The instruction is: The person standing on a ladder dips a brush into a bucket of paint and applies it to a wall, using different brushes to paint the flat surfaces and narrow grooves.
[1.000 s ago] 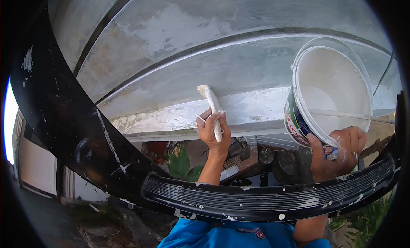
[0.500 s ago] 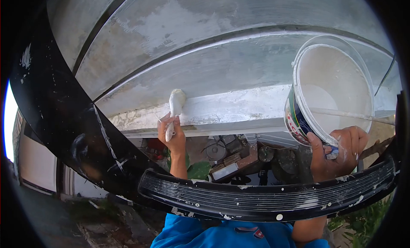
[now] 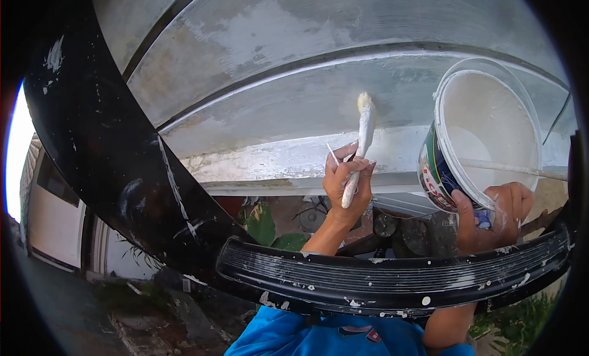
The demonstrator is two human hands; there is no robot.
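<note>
My left hand [image 3: 348, 179] is closed around the handle of a paint-coated paintbrush [image 3: 365, 128]. The bristles rest against the grey wall [image 3: 294, 120], just above a white-painted ledge [image 3: 276, 156]. A thin white stick [image 3: 332, 152] pokes out between the same fingers. At the right, my right hand [image 3: 496, 216] grips the lower rim of a tilted paint bucket [image 3: 433, 163], thumb on the outside. White paint coats the bucket's inside, and a pale rod [image 3: 512, 168] crosses its mouth.
A black, paint-spattered ribbed bar [image 3: 392, 276] curves between my body and the wall, joined to a wide black rail [image 3: 116, 129] on the left. Far below are green leaves [image 3: 261, 224] and several stored items. A thin cable [image 3: 557, 118] hangs right of the bucket.
My left hand has moved right with the paintbrush, and its bristles have gone from the ledge's upper edge up onto the grey wall. My right hand still holds the bucket; the view has shifted slightly.
</note>
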